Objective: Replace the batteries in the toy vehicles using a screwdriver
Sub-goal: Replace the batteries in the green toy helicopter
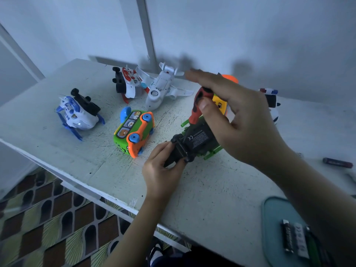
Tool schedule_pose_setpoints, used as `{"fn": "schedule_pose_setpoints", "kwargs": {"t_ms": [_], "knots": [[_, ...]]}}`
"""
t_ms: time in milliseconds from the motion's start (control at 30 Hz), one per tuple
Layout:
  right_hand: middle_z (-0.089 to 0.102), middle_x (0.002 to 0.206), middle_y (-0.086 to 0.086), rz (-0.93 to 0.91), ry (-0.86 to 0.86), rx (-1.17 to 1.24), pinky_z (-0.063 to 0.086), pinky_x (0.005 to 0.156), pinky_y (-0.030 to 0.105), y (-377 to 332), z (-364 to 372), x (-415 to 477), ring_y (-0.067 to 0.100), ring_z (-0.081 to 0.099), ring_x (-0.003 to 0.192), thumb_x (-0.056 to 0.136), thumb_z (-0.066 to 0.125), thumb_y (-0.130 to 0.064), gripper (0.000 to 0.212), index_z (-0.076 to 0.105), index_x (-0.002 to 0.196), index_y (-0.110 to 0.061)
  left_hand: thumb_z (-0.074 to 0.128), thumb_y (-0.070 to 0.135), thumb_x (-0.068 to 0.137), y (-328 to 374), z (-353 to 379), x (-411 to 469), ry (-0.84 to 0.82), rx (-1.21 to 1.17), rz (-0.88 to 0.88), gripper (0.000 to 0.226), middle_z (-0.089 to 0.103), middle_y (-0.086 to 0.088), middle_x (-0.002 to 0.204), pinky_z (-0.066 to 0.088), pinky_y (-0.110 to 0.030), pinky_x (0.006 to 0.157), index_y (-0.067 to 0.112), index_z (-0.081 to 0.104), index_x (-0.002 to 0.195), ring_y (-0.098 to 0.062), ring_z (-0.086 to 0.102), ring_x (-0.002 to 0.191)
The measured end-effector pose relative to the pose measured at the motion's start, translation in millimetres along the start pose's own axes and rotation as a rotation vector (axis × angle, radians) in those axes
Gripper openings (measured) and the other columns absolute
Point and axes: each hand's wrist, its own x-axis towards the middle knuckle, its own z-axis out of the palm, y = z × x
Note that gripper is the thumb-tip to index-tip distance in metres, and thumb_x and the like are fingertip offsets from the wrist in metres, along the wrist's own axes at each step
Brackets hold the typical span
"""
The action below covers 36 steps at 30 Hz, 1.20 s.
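Two grips: left hand (163, 170) around green toy (200, 137), right hand (242, 122) pinched on screwdriver (195, 112)

We see a white table (212, 189) flecked with black specks. The bus (134, 132) is green and orange, with blue wheels. The screwdriver (200, 101) handle is striped red and black. The upturned toy (198, 139) is black underneath (with small white print) and trimmed in green. One plane (77, 112) is white and blue, and the second plane (161, 87) is plain white. The tray (273, 218) is teal, and the floor (48, 218) carries brown-and-olive arches.
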Motion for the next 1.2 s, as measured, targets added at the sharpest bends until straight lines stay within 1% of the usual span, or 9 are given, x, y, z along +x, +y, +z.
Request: {"fn": "schedule_pose_setpoints", "kwargs": {"t_ms": [100,167,233,367,500,667,767,1000,1200], "knots": [[0.063,0.113,-0.006,0.025,-0.016,0.028,0.032,0.112,0.045,0,2,-3,0.023,0.053,0.126,0.091,0.053,-0.017,0.034,0.062,0.124,-0.011,0.068,0.031,0.072,0,0,0,0.002,-0.014,0.001,0.042,0.067,0.002,0.099,0.047,-0.009,0.075,0.001,0.074,0.1,-0.008,0.062,0.088],[0.061,0.124,0.001,0.011,0.037,-0.023,0.033,0.112,0.033,-2,1,-2,0.015,0.046,0.132,0.088,0.061,-0.031,0.035,0.067,0.118,-0.013,0.067,0.03,0.072,0,0,1,-0.002,-0.012,0.014,0.042,0.067,0.0,0.099,0.047,-0.009,0.075,0.001,0.074,0.101,-0.008,0.062,0.088],[0.062,0.117,0.006,-0.015,0.1,-0.058,0.038,0.101,0.02,-3,1,0,0.01,0.052,0.12,0.083,0.068,-0.035,0.034,0.071,0.111,-0.015,0.067,0.03,0.072,0,0,1,-0.003,-0.007,0.022,0.041,0.067,0.0,0.099,0.048,-0.01,0.075,0.0,0.073,0.101,-0.009,0.063,0.088],[0.066,0.085,0.003,0.012,0.152,-0.048,0.044,0.083,0.016,-2,1,1,0.008,0.061,0.085,0.082,0.073,-0.026,0.028,0.072,0.107,-0.014,0.066,0.03,0.073,1,0,0,0.011,-0.016,0.017,0.041,0.065,0.005,0.099,0.049,-0.011,0.073,0.001,0.074,0.101,-0.008,0.062,0.087],[0.071,0.088,0.003,0.075,0.136,0.063,0.044,0.08,0.008,-2,-5,1,0.005,0.065,0.079,0.085,0.069,-0.01,0.024,0.066,0.108,-0.007,0.068,0.03,0.073,0,-1,0,0.006,-0.013,0.021,0.04,0.065,0.005,0.099,0.049,-0.013,0.073,0.001,0.074,0.101,-0.009,0.062,0.086],[0.072,0.086,0.009,0.012,-0.022,0.098,0.045,0.097,0.023,4,-6,2,0.023,0.063,0.101,0.09,0.053,0.0,0.028,0.065,0.114,-0.009,0.068,0.029,0.073,-1,0,-1,-0.012,0.005,0.009,0.04,0.07,-0.004,0.098,0.049,-0.012,0.073,0.001,0.073,0.101,-0.009,0.062,0.087],[0.064,0.108,-0.014,0.004,-0.016,0.117,0.036,0.108,0.023,2,-5,2,0.013,0.05,0.128,0.085,0.068,-0.011,0.03,0.065,0.114,-0.02,0.069,0.028,0.073,-1,0,0,-0.013,0.007,0.013,0.039,0.07,-0.005,0.099,0.051,-0.015,0.072,0.002,0.073,0.102,-0.01,0.063,0.087],[0.067,0.086,-0.006,-0.024,0.148,-0.004,0.04,0.089,0.02,3,-4,-1,0.006,0.054,0.095,0.08,0.074,-0.023,0.022,0.071,0.101,-0.024,0.071,0.026,0.073,-1,0,0,-0.008,0.025,0.029,0.038,0.07,-0.006,0.097,0.049,-0.012,0.072,0.001,0.073,0.101,-0.012,0.064,0.085],[0.07,0.089,0.004,-0.003,-0.024,0.053,0.045,0.097,0.029,5,-9,-3,0.015,0.063,0.099,0.09,0.055,-0.002,0.032,0.061,0.121,-0.008,0.071,0.024,0.073,1,-1,1,-0.012,0.017,0.045,0.038,0.067,0.001,0.098,0.045,-0.006,0.075,0.002,0.073,0.103,-0.005,0.06,0.086]]}}
